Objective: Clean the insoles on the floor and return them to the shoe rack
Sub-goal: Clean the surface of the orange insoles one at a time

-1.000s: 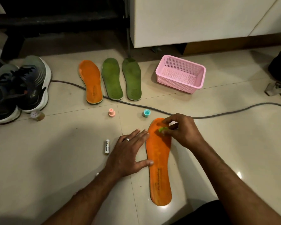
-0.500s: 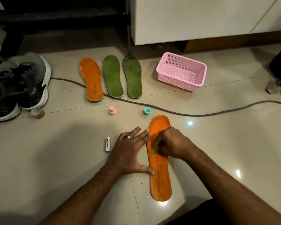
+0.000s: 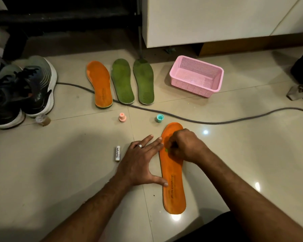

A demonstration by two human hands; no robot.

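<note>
Head view: the near orange insole (image 3: 173, 182) lies on the floor (image 3: 59, 172); the left hand (image 3: 140, 165) lies spread flat, fingertips and thumb against its edge. The right hand (image 3: 184, 147), fingers curled, pinches a small green thing (image 3: 166, 150) onto the insole; three more insoles (image 3: 122, 81) lie beyond.

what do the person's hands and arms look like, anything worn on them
Both forearms are bare as far as the frame shows, with no sleeves, watch or gloves in view. The left hand wears a plain silver-coloured ring on one finger. The right hand shows no ring or other item on the parts that are visible.
</note>
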